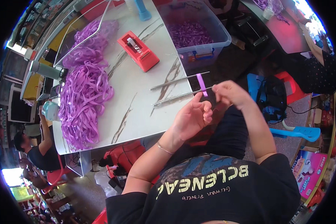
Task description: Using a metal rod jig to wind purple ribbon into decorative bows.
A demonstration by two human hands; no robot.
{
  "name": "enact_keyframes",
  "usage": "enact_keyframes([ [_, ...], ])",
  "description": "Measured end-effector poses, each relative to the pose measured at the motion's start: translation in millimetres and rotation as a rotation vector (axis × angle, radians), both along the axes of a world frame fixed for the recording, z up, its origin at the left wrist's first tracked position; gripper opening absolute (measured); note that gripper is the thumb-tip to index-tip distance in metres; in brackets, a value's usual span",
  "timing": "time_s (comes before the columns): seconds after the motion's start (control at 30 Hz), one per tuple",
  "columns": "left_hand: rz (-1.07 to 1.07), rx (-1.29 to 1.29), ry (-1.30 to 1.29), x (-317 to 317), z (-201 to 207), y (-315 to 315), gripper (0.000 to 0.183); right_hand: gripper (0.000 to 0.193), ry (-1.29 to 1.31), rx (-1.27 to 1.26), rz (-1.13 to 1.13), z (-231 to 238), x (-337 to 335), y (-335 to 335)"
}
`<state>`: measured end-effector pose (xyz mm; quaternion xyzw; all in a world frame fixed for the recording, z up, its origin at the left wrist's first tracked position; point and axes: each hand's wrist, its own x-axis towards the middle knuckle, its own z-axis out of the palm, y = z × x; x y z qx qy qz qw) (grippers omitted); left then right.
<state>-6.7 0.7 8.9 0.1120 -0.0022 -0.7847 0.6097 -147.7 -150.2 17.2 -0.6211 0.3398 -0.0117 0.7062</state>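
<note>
Two thin metal rods stick out past the right edge of the white table. A narrow purple ribbon spans both near their outer ends. Just below it is my left hand, its index fingertip beside or against the ribbon's lower end; the other fingers curl loosely with nothing visible in them. To the right, my right hand has thumb and finger pinched together at the tip of the nearer rod. What lies in that pinch is too small to make out.
A big heap of purple ribbon covers the table's left side beside a wire frame. A red tape dispenser stands on the marbled white table. Beyond its right edge, a clear plastic bin holds purple pieces. Other people sit at both sides.
</note>
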Motion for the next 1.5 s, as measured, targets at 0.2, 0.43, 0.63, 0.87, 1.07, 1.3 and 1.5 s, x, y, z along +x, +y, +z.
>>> enact_keyframes([
  [0.2, -0.017, -0.08, 0.036, 4.8, -8.3, 3.3, 0.027, 0.023, -0.362, -0.381, 0.06, 59.7, 97.5, -26.8],
  [0.43, -0.027, -0.107, 0.033, 4.4, -7.9, 0.8, 0.028, 0.027, -0.187, -0.469, 0.173, 53.2, 215.1, -45.6],
  [0.63, -0.013, -0.115, 0.042, 3.8, -9.3, 1.9, 0.029, 0.021, 0.011, -0.258, 0.257, 56.8, 238.4, -49.4],
  [0.87, -0.003, -0.127, 0.054, 4.1, -12.7, 1.3, 0.033, 0.018, -0.191, -0.117, 0.112, 70.9, 225.5, -42.1],
  [1.07, -0.008, -0.125, 0.043, 4.5, -9.0, 3.0, 0.034, 0.018, -0.247, -0.192, 0.201, 45.3, 189.6, -10.9],
  [1.3, -0.009, -0.126, 0.047, 2.6, -12.5, 0.6, 0.042, 0.023, -0.216, -0.353, 0.017, 25.6, 192.7, -0.7],
  [1.5, 0.011, -0.141, 0.078, 3.8, -9.0, 2.0, 0.042, 0.025, -0.119, -0.886, -0.063, 36.5, 190.5, 10.6],
])
